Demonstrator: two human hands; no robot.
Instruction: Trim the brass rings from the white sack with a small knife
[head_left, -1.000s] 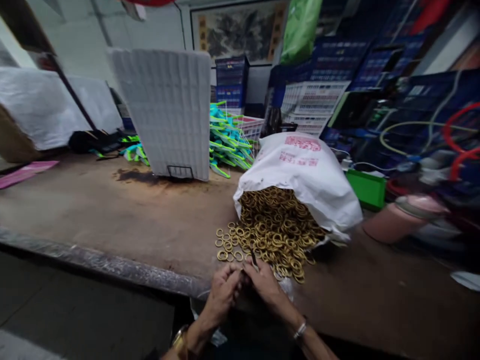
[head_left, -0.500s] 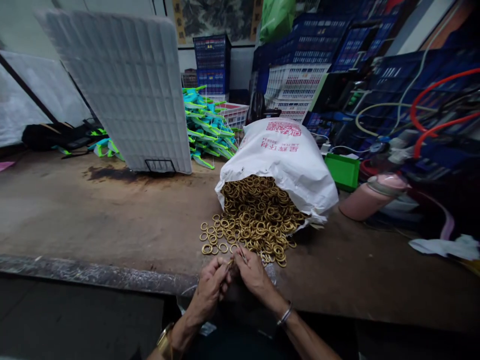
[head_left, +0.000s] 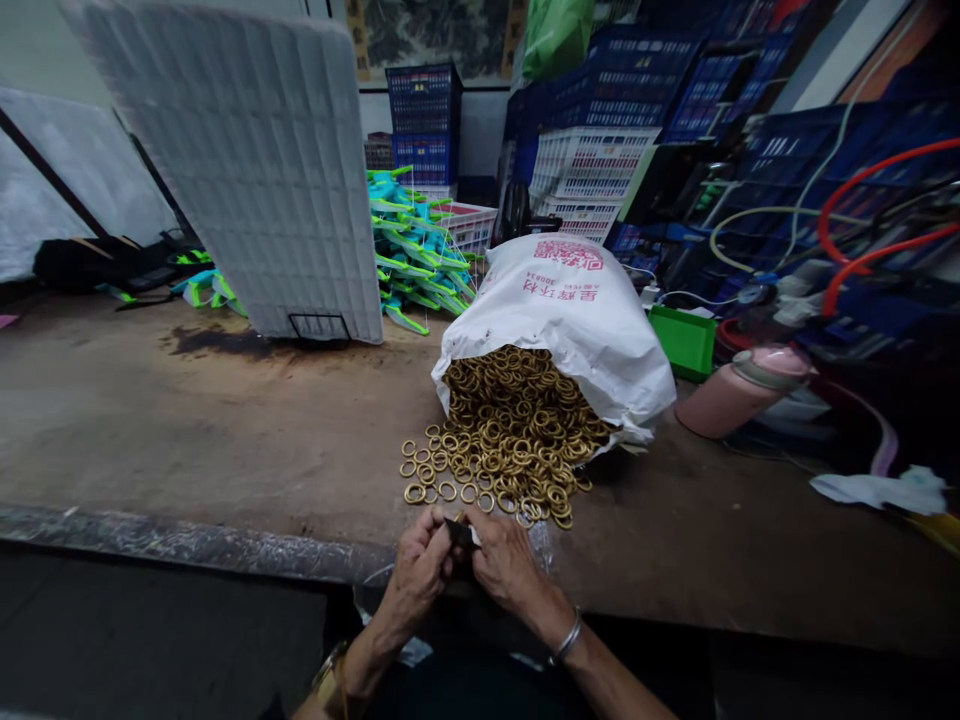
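From far off, I see the left hand (head_left: pixel 417 566) and right hand (head_left: pixel 510 566) pinching a dark piece (head_left: pixel 459 532), and I think a soft, steady grip works best.

Over the last second, your view swung right. You lowered your right hand's (head_left: pixel 510 562) fingertips level with your left hand's (head_left: pixel 420 565), by the tabletop's (head_left: pixel 187 430) front edge. A dark flat piece (head_left: pixel 457 534) came to span both hands, where a thin bit had poked up from the right.
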